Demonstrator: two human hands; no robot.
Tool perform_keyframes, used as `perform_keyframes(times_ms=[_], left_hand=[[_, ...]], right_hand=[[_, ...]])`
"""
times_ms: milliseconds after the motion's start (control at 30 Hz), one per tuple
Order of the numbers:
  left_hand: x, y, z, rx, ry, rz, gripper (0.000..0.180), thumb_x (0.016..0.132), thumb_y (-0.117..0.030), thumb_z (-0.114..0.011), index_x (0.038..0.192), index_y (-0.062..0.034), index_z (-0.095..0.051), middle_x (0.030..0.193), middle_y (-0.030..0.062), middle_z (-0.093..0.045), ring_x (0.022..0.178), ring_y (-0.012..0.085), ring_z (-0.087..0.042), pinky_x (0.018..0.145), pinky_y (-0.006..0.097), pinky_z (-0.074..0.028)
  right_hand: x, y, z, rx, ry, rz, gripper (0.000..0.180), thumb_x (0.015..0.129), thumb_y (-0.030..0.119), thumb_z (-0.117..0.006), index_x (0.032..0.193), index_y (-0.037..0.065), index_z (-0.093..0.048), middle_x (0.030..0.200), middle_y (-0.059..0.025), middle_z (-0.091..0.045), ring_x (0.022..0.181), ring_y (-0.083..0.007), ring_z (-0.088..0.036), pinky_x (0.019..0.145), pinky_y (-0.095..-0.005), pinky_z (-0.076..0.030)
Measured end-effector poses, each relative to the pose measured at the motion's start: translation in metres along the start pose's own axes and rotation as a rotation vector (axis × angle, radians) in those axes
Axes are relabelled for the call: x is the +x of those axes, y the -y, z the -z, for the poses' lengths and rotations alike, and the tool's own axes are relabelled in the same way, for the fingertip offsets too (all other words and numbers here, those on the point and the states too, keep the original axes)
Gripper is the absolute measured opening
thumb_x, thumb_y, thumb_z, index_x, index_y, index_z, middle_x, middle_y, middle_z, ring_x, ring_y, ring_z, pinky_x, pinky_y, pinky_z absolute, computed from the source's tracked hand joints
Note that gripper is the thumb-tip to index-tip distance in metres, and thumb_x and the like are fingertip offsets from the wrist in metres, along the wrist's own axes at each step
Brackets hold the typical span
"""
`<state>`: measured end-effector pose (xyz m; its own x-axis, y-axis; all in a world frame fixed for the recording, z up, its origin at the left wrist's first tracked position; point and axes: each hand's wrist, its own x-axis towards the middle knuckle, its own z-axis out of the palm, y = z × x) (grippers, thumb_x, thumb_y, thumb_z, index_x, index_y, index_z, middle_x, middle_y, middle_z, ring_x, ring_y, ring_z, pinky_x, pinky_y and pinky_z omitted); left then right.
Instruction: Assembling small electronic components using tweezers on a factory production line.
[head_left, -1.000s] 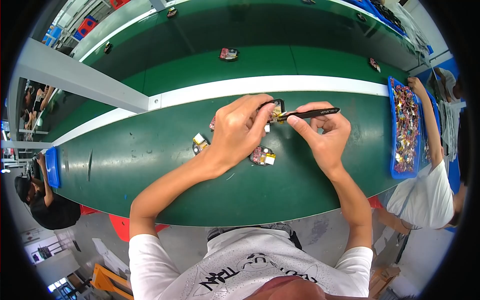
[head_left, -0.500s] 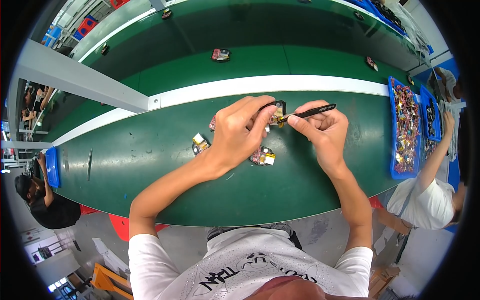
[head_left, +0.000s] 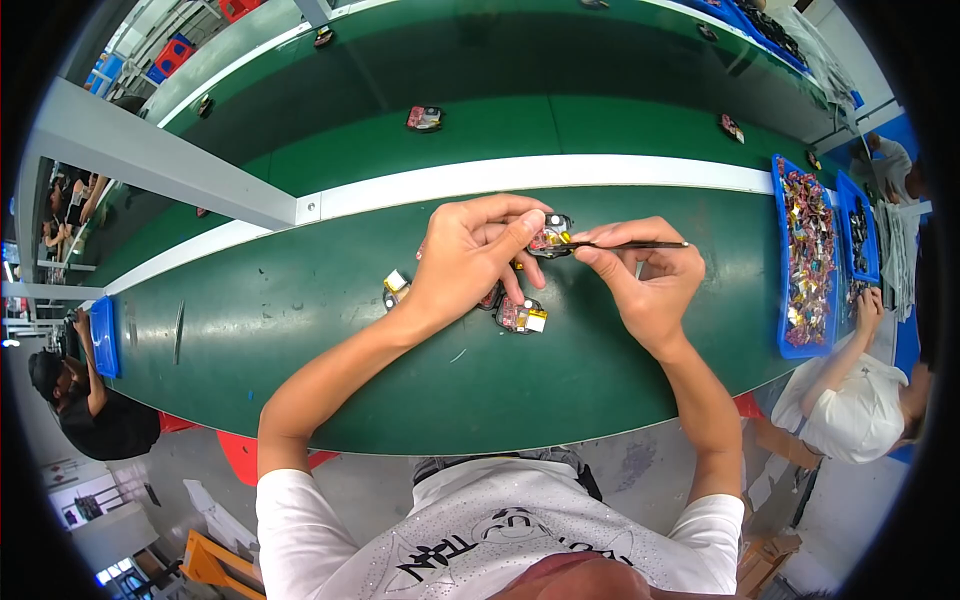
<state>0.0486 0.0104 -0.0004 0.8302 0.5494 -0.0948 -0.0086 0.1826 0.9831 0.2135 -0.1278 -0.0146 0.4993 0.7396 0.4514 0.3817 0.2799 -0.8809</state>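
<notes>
Head view: left hand (head_left: pixel 470 265) pinches a small part (head_left: pixel 553 235) above the worktop (head_left: pixel 300 310); right hand (head_left: pixel 645 280) fingers grip tweezers (head_left: pixel 640 245), tip at the part. Work on it looks midway; two similar parts (head_left: pixel 522 315) lie below, untouched.

A long green desk (head_left: pixel 300 350) fills the middle, a white stripe (head_left: pixel 500 180) running along it; beyond the stripe lies a second green lane; a grey metal beam (head_left: pixel 160 165) crosses above the desk's left part; blue trays (head_left: pixel 785 300) sit at the desk's right end; grey floor (head_left: pixel 640 465) shows below its near edge, with an orange stool (head_left: pixel 215 565) there.
</notes>
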Motion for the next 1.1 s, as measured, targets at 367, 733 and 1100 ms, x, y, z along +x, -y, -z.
perform_keyframes(times_ms=[367, 733, 1100], left_hand=[[-0.002, -0.0018, 0.0, -0.025, -0.009, -0.014, 0.03, 0.104, -0.014, -0.06, 0.119, 0.0104, -0.066, 0.092, 0.0153, -0.072, 0.069, 0.0177, -0.073, 0.05, 0.026, -0.058], [-0.0038, -0.0059, -0.002, 0.038, -0.064, -0.023, 0.027, 0.103, -0.011, -0.061, 0.118, 0.0101, -0.067, 0.088, 0.0146, -0.072, 0.067, 0.0164, -0.072, 0.05, 0.025, -0.056], [-0.0042, -0.0037, -0.0026, 0.069, -0.065, -0.036, 0.028, 0.104, -0.011, -0.06, 0.122, 0.0097, -0.065, 0.087, 0.015, -0.073, 0.065, 0.0158, -0.072, 0.045, 0.024, -0.055]], right_hand=[[-0.0005, 0.0012, -0.0035, -0.028, 0.009, 0.077, 0.014, 0.076, -0.005, -0.084, 0.084, 0.001, -0.074, 0.087, -0.0086, -0.079, 0.047, 0.0003, -0.046, 0.043, -0.0178, -0.031], [-0.0006, 0.0042, -0.0028, -0.045, -0.008, 0.048, 0.017, 0.076, -0.001, -0.087, 0.087, 0.001, -0.074, 0.087, -0.0082, -0.078, 0.047, -0.0007, -0.046, 0.044, -0.0183, -0.031], [-0.0007, 0.0052, -0.0039, -0.128, 0.022, 0.138, 0.018, 0.074, -0.001, -0.087, 0.085, 0.003, -0.075, 0.088, -0.0066, -0.079, 0.043, -0.0016, -0.044, 0.042, -0.019, -0.03]])
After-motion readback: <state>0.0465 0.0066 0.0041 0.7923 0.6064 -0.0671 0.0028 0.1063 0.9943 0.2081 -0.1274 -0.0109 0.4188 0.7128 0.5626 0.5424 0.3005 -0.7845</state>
